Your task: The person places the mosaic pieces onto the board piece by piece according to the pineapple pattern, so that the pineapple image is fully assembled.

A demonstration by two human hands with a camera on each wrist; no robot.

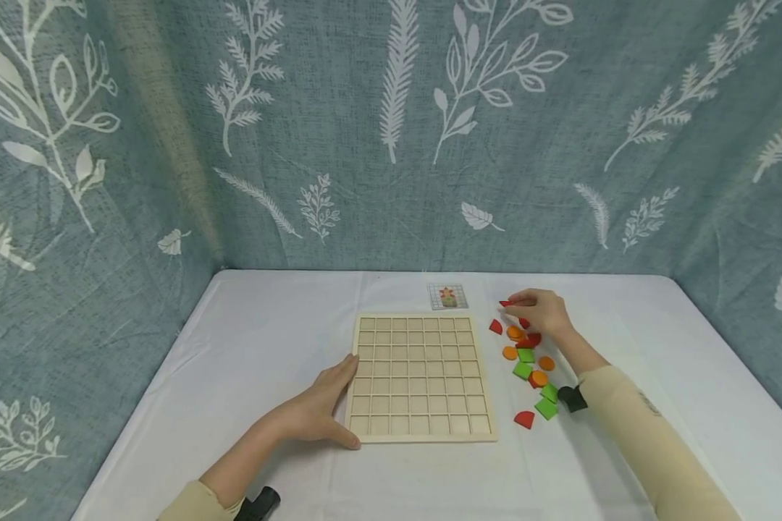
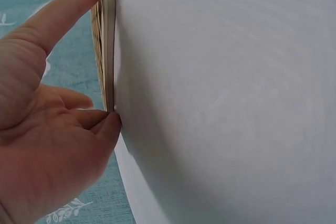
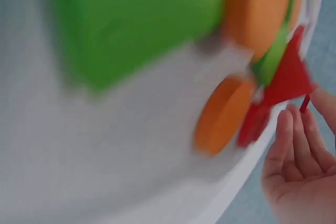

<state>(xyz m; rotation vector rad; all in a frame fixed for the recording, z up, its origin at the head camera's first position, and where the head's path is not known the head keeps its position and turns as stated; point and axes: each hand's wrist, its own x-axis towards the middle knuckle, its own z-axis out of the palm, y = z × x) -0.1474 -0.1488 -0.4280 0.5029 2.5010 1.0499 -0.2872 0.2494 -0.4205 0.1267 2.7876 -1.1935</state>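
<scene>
A square wooden grid board (image 1: 423, 438) lies flat on the white tabletop, its cells bare. My left hand (image 1: 316, 401) is spread along its left side, the thumb touching the near left corner and the fingers against the left edge. The left wrist view shows those fingers meeting the board's side (image 2: 111, 45). To the right of the board, my right hand (image 1: 542, 312) pinches a small red piece (image 1: 506, 303) between thumb and fingers, above the far end of the loose pieces. In the right wrist view this red piece (image 3: 305, 103) appears edge-on, so its full outline is hidden.
Several loose pieces lie right of the board: green squares (image 1: 546, 409), orange discs (image 1: 547, 363) and red rounded wedges (image 1: 524, 419), some overlapping. A small picture card (image 1: 448, 296) lies beyond the board's far edge. A patterned blue-green curtain (image 1: 391, 202) surrounds the table's back and sides.
</scene>
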